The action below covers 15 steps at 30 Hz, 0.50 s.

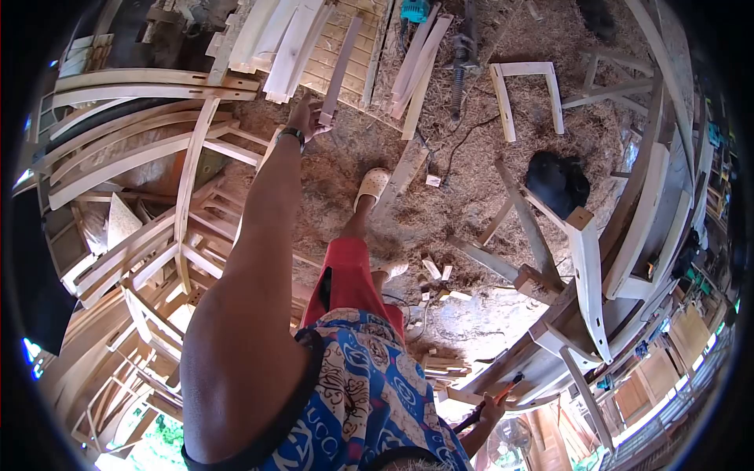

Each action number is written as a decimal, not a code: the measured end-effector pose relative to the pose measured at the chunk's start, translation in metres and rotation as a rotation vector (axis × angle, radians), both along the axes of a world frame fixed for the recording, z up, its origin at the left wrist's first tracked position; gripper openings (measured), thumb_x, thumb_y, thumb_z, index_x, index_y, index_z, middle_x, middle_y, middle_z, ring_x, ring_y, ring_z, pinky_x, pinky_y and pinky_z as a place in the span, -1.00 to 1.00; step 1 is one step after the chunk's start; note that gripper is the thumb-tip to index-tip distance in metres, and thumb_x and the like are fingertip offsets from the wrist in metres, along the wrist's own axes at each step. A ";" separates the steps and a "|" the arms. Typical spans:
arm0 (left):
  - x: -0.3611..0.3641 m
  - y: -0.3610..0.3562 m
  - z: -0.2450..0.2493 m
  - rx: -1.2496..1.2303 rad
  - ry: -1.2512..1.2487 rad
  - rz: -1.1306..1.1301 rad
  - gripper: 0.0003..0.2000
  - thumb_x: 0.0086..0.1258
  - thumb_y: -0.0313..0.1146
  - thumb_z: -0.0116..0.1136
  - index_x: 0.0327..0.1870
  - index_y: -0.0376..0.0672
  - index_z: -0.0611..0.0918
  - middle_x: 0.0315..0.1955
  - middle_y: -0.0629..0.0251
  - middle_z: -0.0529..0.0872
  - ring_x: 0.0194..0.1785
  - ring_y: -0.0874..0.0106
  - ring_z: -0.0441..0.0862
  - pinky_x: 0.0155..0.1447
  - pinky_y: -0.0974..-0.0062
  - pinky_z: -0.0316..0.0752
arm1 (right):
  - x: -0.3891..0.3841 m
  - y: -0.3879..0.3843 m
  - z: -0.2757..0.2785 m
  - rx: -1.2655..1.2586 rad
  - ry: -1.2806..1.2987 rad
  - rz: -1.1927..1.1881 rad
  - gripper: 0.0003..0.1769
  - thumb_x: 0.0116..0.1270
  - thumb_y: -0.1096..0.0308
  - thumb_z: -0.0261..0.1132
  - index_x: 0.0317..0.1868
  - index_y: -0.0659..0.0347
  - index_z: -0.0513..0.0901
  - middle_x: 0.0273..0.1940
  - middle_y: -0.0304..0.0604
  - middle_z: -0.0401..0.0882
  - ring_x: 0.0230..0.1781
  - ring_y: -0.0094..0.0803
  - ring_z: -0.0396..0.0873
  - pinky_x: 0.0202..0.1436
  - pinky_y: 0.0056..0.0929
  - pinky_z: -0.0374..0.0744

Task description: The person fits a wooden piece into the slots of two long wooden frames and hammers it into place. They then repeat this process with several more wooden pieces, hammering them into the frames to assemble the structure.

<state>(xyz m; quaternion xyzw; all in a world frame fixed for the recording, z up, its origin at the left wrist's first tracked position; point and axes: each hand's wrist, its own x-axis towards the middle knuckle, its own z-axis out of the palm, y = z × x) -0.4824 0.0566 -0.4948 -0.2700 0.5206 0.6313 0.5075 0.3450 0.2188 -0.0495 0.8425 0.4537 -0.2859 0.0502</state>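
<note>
My left hand (312, 119), with a watch on the wrist, reaches far forward. Its fingers are closed around the near end of a thin, flat wooden strip (343, 67) that points away from me. Just left of this strip lies a stack of pale wooden boards (287, 47). Low on the right, my right hand (492, 411) is closed around a slim tool with an orange and dark handle (512, 385); its kind cannot be made out. Beside that hand stands a long wooden bench (534, 349).
Curved wooden frames (188, 180) crowd the left side. A U-shaped wooden frame (528, 69), a screw clamp (458, 78) and a teal power tool (414, 10) lie ahead. Chair-like wooden parts (585, 259) stand right. Wood shavings and a cable (463, 145) cover the floor near my feet.
</note>
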 end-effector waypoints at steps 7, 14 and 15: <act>0.001 0.018 0.020 -0.080 0.040 -0.046 -0.36 0.55 0.24 -0.05 0.18 -0.27 0.54 -0.19 0.10 0.76 -0.20 0.24 0.73 -0.03 0.13 0.65 | 0.019 -0.007 -0.009 0.025 0.023 -0.091 0.03 0.12 0.51 0.41 0.62 0.06 0.17 -0.52 -0.23 0.46 -0.67 -0.47 0.42 -0.63 -0.45 0.44; -0.006 0.039 0.035 -0.104 0.105 -0.167 -0.56 0.45 0.10 0.25 -0.11 -0.16 0.56 -0.50 0.35 0.55 -0.58 0.49 0.50 -0.49 0.49 0.47 | 0.093 -0.012 -0.037 0.130 0.028 0.047 0.07 0.10 0.56 0.44 0.63 0.12 0.13 -0.50 -0.18 0.53 -0.70 -0.43 0.42 -0.63 -0.41 0.47; -0.011 0.042 0.034 -0.188 0.105 -0.264 -0.58 0.44 0.08 0.27 -0.17 -0.14 0.54 -0.58 0.43 0.45 -0.67 0.55 0.37 -0.57 0.57 0.36 | 0.030 -0.011 -0.018 0.098 0.046 -0.048 0.06 0.12 0.55 0.43 0.63 0.08 0.13 -0.50 -0.17 0.52 -0.70 -0.43 0.43 -0.64 -0.40 0.47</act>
